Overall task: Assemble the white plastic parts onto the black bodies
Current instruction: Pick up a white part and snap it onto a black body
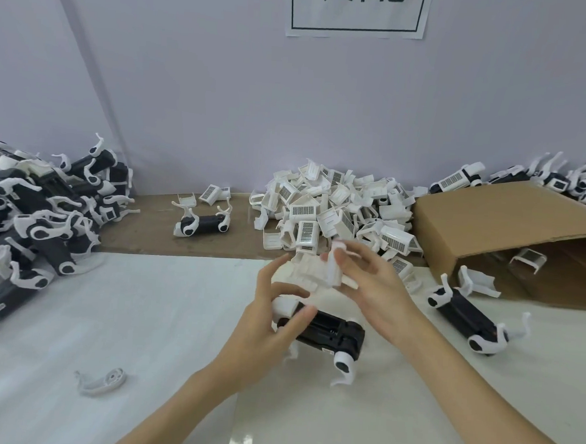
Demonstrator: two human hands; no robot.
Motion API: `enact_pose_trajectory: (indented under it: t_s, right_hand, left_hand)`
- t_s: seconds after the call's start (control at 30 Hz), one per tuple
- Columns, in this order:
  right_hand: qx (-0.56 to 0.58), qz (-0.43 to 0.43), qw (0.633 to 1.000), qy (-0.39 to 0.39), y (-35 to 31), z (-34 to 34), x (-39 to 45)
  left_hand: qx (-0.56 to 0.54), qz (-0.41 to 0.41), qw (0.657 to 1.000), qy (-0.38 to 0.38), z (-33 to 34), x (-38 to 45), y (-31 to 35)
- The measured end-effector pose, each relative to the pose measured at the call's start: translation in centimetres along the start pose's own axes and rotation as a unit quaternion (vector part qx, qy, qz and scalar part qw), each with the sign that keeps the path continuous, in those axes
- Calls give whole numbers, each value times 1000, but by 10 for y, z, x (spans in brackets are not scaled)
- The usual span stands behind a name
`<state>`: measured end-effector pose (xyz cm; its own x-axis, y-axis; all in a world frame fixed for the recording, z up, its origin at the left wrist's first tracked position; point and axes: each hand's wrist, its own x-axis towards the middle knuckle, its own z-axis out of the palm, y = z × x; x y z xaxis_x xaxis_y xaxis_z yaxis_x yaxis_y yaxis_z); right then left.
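Head view, near table's front edge: left hand gripping black plastic body, right hand pinching white ribbed plastic cover; best squared up before pressing.

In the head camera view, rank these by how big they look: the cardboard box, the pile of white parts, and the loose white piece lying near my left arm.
1. cardboard box, cut off by the frame edge
2. pile of white parts
3. loose white piece, clearly smallest

The box and the pile look close in size.

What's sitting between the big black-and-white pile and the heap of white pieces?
In the head view, one black body with white legs and two loose white parts lie there.
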<state>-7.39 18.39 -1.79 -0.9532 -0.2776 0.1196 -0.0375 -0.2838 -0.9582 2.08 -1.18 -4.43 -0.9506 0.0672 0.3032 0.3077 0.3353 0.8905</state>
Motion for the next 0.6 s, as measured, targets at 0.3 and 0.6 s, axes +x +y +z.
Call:
enact_pose_trajectory:
  t_s: [0.3,0.6]
  right_hand:
    - [-179,-77,971,140,4,-19,11]
    - [-35,-51,987,150,10,-17,-23]
  left_hand:
    - [20,-2,998,-63,-16,4,-8]
    - [30,-3,994,102,-11,7,-9]
